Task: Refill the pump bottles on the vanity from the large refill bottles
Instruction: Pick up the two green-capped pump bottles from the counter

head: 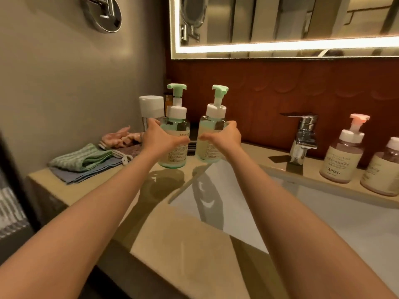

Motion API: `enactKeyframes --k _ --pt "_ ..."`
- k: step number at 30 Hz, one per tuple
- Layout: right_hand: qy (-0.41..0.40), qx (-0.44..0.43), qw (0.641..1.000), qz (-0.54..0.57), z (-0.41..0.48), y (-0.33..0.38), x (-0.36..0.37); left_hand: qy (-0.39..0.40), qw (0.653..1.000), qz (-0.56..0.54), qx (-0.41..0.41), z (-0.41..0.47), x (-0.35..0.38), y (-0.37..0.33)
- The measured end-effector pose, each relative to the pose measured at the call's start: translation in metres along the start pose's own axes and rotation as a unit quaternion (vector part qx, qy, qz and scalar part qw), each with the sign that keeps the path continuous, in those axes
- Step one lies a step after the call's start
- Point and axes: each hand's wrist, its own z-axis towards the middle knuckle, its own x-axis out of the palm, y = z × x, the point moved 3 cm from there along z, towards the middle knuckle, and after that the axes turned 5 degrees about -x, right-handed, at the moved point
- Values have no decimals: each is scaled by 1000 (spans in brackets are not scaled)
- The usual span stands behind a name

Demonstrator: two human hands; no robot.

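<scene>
Now left hand [160,139] grips teal bottle [176,156]; right hand [226,137], yellowish bottle [206,152].

The left pump bottle [179,126] has a translucent teal-green body, the right pump bottle [207,147] a paler yellow-green one; both carry mint-green pump heads, white collars and cream labels with dark print. Toward the right edge of the beige vanity top [183,244] stand two pink-tinted bottles [341,160] with cream labels. At the left edge lie a green striped cloth [82,157], a blue-grey cloth [90,174] and a pink cloth [117,138].
</scene>
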Motion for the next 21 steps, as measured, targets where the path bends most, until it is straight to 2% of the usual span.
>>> enactKeyframes --k 5,12,21 --pt "68 -16 998 7 -26 21 41 -34 998 36 -29 -8 -53 34" --pt "150 6 988 41 -54 31 95 -92 992 27 -81 -14 -103 80" --pt "174 -27 982 62 -58 40 147 -142 984 31 -103 -16 -118 110"
